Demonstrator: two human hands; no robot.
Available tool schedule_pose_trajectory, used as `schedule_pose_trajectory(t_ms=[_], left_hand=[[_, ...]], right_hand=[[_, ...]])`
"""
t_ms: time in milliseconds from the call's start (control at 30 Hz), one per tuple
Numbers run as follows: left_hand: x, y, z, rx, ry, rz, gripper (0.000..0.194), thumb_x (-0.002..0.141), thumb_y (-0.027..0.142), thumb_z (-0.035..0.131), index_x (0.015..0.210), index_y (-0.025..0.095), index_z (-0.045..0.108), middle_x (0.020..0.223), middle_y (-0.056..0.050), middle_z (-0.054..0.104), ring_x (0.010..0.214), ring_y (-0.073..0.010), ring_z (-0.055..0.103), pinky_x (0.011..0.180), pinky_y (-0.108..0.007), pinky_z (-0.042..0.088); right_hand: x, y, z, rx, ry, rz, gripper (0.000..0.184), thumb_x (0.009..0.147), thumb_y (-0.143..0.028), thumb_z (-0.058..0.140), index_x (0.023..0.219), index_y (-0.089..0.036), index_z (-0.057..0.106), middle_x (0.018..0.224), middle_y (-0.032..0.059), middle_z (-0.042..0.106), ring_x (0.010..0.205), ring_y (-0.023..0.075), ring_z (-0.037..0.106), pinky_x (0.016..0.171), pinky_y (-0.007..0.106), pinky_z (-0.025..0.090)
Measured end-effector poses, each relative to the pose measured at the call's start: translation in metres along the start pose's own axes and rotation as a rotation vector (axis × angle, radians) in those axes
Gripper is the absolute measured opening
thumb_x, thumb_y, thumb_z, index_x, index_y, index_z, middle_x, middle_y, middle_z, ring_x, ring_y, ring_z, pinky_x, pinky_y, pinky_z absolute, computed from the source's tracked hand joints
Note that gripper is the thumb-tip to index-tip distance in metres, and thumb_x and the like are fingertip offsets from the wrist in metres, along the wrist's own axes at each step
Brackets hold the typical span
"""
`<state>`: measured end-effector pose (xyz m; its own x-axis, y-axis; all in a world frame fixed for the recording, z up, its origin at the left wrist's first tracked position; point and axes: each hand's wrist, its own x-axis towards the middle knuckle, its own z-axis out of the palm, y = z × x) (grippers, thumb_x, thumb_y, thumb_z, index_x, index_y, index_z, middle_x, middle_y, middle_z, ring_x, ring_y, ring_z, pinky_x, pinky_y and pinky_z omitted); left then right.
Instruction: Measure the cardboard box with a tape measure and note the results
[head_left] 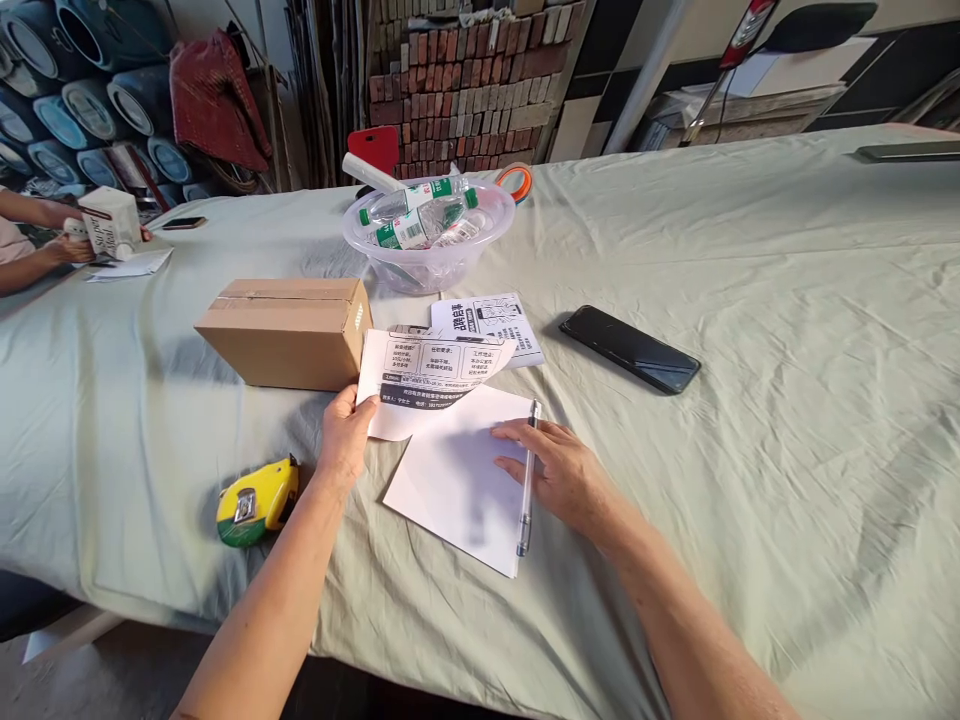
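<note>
"White printed sheet (431,362), centre of the frame: how should it handle?"

"Light and limp, I'd judge; its right side curls. The left hand (349,430) pinches its left edge, and steadying the right corner too would probably flatten it."

"And the right hand (566,475)?"

"Fingers over the blank sheet (461,475) just below, the clear pen (525,505) crossing them. I can't tell whether they grip it. Likely light, stiff, apt to roll; take it mid-barrel."

"Which way do they lie?"

"The printed sheet's long axis looks roughly left to right; the pen's runs nearly straight up the frame, upper end leaning slightly right."
</note>
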<state>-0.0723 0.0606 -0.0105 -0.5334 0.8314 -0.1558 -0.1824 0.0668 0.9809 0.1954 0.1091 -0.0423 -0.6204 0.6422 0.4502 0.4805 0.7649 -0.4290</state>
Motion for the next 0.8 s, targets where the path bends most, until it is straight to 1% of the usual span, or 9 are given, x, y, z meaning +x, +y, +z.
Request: schedule_pose_trajectory(t_ms=[200, 333, 567, 800], left_hand=[[0.002, -0.004, -0.001, 0.022, -0.004, 0.023, 0.028, 0.068, 0.034, 0.072, 0.09, 0.017, 0.068, 0.077, -0.001, 0.069, 0.07, -0.0173, 0.061, 0.065, -0.027, 0.047], [0.002, -0.008, -0.003, 0.05, 0.0, 0.045, 0.026, 0.07, 0.034, 0.071, 0.09, 0.018, 0.069, 0.073, 0.0, 0.067, 0.069, -0.0175, 0.06, 0.063, -0.026, 0.046], [0.002, -0.011, -0.004, 0.081, -0.011, 0.083, 0.024, 0.074, 0.034, 0.069, 0.091, 0.017, 0.069, 0.076, -0.001, 0.067, 0.072, -0.0174, 0.059, 0.064, -0.025, 0.045], [0.0, -0.01, -0.004, 0.089, -0.017, 0.113, 0.025, 0.076, 0.035, 0.068, 0.094, 0.017, 0.069, 0.075, 0.0, 0.066, 0.073, -0.0176, 0.06, 0.066, -0.025, 0.046]], right_hand=[[0.001, -0.001, -0.001, -0.011, -0.005, -0.003, 0.021, 0.092, -0.029, 0.057, 0.113, -0.024, 0.06, 0.101, 0.0074, 0.073, 0.089, 0.0256, 0.068, 0.083, 0.045, 0.056], [0.001, 0.0, -0.001, -0.012, -0.006, -0.01, 0.022, 0.092, -0.029, 0.056, 0.113, -0.025, 0.061, 0.101, 0.007, 0.073, 0.088, 0.0252, 0.069, 0.082, 0.043, 0.056], [0.001, 0.0, -0.002, -0.013, -0.008, -0.018, 0.021, 0.093, -0.031, 0.055, 0.113, -0.024, 0.059, 0.101, 0.0066, 0.073, 0.089, 0.0252, 0.069, 0.084, 0.043, 0.056], [0.001, -0.002, -0.002, -0.021, -0.005, -0.009, 0.023, 0.093, -0.03, 0.055, 0.116, -0.025, 0.06, 0.103, 0.006, 0.073, 0.086, 0.0244, 0.069, 0.081, 0.042, 0.057]])
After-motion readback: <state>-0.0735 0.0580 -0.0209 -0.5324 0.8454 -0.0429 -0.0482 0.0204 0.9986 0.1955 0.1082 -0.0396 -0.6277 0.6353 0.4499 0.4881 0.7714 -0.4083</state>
